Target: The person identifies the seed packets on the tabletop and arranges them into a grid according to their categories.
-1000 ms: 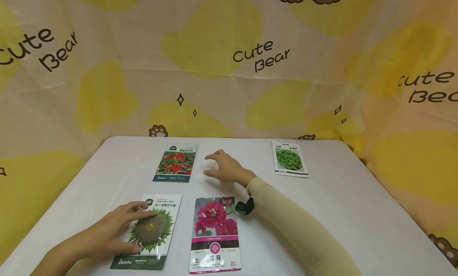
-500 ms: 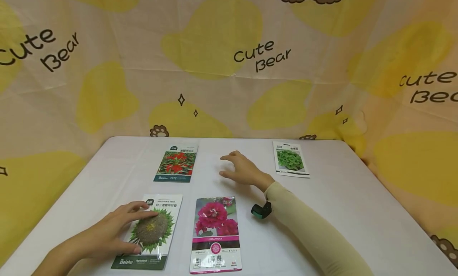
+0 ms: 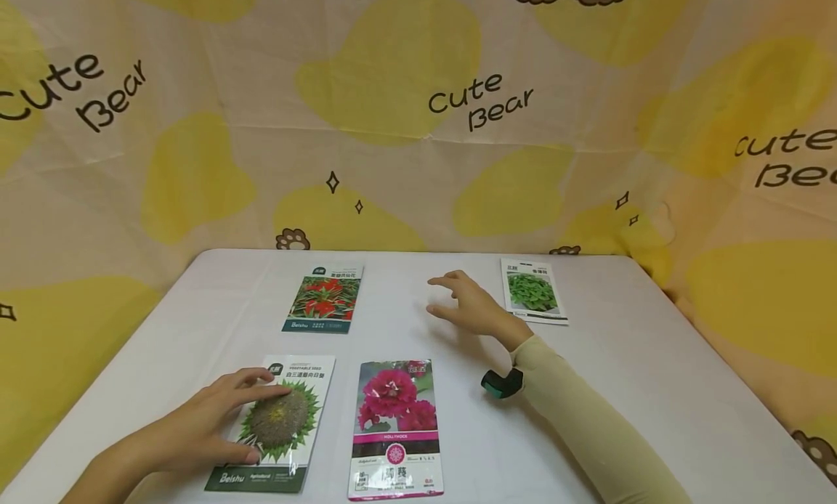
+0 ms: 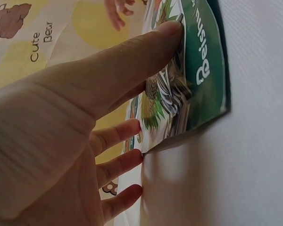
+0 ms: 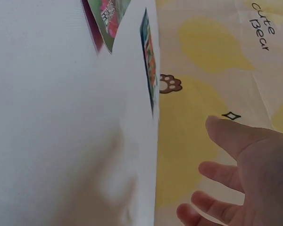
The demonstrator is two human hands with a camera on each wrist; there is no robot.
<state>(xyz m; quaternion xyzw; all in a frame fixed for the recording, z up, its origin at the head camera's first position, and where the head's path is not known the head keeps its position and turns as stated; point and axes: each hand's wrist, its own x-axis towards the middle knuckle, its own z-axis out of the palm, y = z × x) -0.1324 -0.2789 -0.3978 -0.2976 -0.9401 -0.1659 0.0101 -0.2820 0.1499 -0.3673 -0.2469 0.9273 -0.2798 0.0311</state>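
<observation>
My left hand (image 3: 196,424) rests on the sunflower seed packet (image 3: 281,417) at the front left of the white table. In the left wrist view its thumb presses on the packet's printed face, near the green band (image 4: 205,61), and the other fingers spread by the packet's edge. My right hand (image 3: 474,304) is raised over the table with nothing in it, fingers apart and pointing left. Nearest to it is the green-leaf seed packet (image 3: 532,292) at the back right, whose lower left corner the wrist overlaps in the head view.
A pink hollyhock seed packet (image 3: 395,431) lies right of the sunflower one. Behind them, back left, lies a red-flower seed packet (image 3: 322,301). A printed yellow cloth (image 3: 392,126) stands behind the white table (image 3: 621,359).
My right hand has moved right, away from the red-flower packet and closer to the green-leaf packet. The left hand has stayed on the sunflower packet, and the packets lie as before.
</observation>
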